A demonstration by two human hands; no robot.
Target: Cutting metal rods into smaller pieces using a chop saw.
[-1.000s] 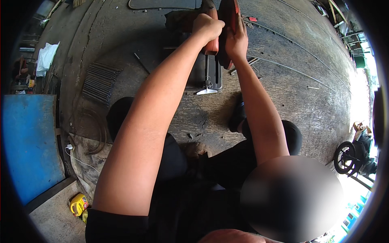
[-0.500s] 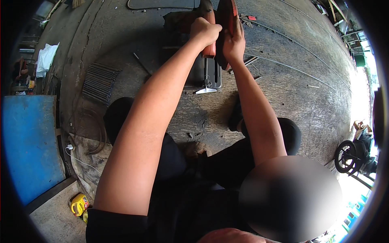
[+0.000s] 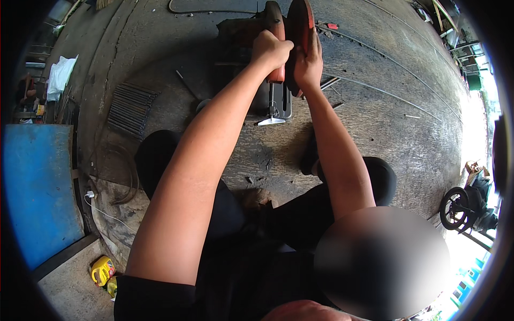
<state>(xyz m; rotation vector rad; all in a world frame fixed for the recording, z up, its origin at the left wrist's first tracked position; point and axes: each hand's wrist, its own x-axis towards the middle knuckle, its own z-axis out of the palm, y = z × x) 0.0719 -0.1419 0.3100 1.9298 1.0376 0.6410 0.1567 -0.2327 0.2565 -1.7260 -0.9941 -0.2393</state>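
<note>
At the top centre, my left hand (image 3: pixel 272 51) is closed around the red handle (image 3: pixel 277 75) of what looks like a cut-off saw. Just right of it, my right hand (image 3: pixel 309 67) lies with stretched fingers against the side of a dark red, round disc or blade guard (image 3: pixel 300 16), seen almost edge-on. Below the handle, the machine's metal base (image 3: pixel 287 109) rests on the ground, with a pale T-shaped piece (image 3: pixel 271 122) at its near end. My forearms and hands hide part of the machine, and I cannot tell what lies under the disc.
A row of short dark rods (image 3: pixel 133 109) lies on the ground to the left. Long thin bars (image 3: pixel 391 93) stretch away right. A blue panel (image 3: pixel 40 192) and a yellow container (image 3: pixel 103 270) are at far left. A motorcycle wheel (image 3: pixel 455 208) shows at the right edge.
The red handle and the disc have come slightly nearer to me, with both hands moving along. The base has barely shifted in view.
</note>
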